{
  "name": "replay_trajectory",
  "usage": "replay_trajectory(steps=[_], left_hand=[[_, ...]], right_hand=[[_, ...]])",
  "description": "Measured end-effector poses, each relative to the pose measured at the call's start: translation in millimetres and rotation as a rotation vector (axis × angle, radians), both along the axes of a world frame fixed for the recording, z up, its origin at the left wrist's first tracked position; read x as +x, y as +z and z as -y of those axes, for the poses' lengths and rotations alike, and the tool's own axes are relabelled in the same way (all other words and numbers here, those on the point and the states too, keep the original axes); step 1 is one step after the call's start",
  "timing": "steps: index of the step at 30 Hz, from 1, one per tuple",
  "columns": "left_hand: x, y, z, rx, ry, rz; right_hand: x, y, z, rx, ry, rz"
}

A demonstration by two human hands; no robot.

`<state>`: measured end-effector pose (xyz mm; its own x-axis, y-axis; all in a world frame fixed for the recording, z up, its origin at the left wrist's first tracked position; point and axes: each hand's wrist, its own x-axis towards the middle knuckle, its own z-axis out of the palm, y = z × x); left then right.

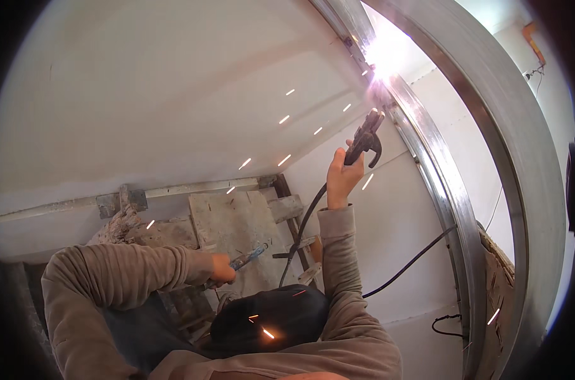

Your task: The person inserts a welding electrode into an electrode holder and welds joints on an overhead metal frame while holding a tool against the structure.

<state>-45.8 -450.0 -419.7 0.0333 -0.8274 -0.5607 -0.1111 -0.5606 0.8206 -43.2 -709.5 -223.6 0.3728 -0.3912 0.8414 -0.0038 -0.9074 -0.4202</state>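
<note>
Welding in hand: electrode holder [365,140] is gripped in the clenched right hand [342,179], its tip held at the bright arc on the steel frame [452,202]. Chipping hammer [249,256] is clasped by the left hand [222,269] over boards. Steady tip contact is likely required next.

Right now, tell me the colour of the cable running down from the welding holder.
Black. The head view shows the cable trailing down from the welding holder in the right hand.

Dark electrode holder [365,140], raised, sparking.
</note>
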Motion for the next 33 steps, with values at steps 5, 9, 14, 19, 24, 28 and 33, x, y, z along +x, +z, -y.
replay_trajectory(steps=[5, 9, 14, 19, 24, 28, 33], left_hand=[[3, 15, 3, -0.001, -0.103, 0.063], [-3, -3, 3, -0.008, -0.012, -0.039], [-1, -7, 14, -0.017, -0.091, 0.023], [-10, -15, 24, -0.033, 0.013, 0.004], [-21, -12, 38, 0.005, -0.027, -0.001], [-30, -30, 48, -0.001, 0.029, -0.038], [-31, -60, 55, -0.181, -0.020, 0.234]], right_hand=[[-3, -5, 21, -0.028, 0.136, 0.099], [-1, -8, 14, 0.035, 0.102, 0.043], [0, -6, 20, -0.021, 0.078, 0.083], [-4, -8, 27, -0.022, 0.039, 0.048], [-11, -19, 55, -0.024, 0.064, 0.071], [-15, -28, 56, -0.078, 0.074, 0.074], [-36, -63, 50, 0.115, 0.298, 0.107]])
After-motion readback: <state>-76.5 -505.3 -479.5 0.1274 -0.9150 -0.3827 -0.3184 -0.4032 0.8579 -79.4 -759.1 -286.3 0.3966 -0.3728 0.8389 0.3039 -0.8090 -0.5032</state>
